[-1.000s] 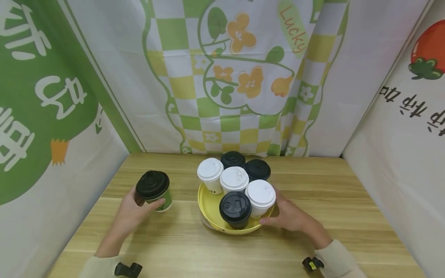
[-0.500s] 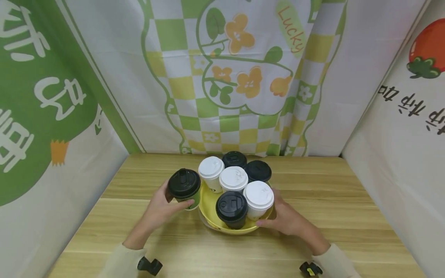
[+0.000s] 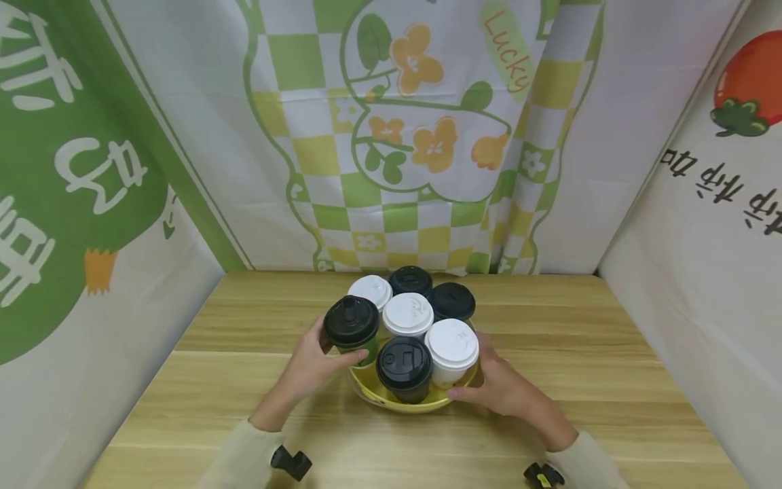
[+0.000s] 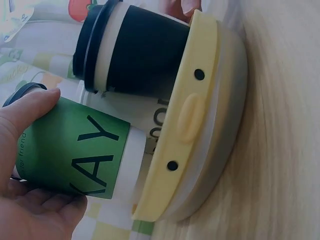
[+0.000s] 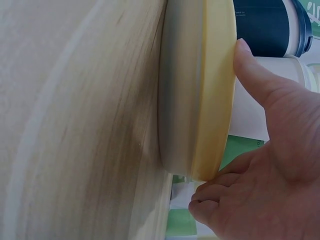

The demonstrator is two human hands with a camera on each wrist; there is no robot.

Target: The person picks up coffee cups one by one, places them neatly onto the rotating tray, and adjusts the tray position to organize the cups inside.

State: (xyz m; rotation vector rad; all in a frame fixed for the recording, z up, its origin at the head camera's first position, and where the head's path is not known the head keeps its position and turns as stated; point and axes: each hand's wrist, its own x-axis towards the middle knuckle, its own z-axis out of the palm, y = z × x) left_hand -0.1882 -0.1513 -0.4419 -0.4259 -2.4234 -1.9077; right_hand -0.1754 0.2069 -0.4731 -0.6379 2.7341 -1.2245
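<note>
Your wooden table [image 3: 244, 380] carries a yellow tray [image 3: 373, 390] near its centre, loaded with 5 lidded cups: 3 white-lidded, 2 black-lidded, plus a black-lidded one [image 3: 404, 367] at the tray's 6 o'clock. Your right hand [image 3: 497, 387] grips the tray's rim at about 4 o'clock, thumb on the edge, fingers curled beneath. Your left hand [image 3: 311, 363] curls round a green cup [image 3: 353, 329] with a black lid, held at the tray's 9 o'clock edge, just beside the other cups.
</note>
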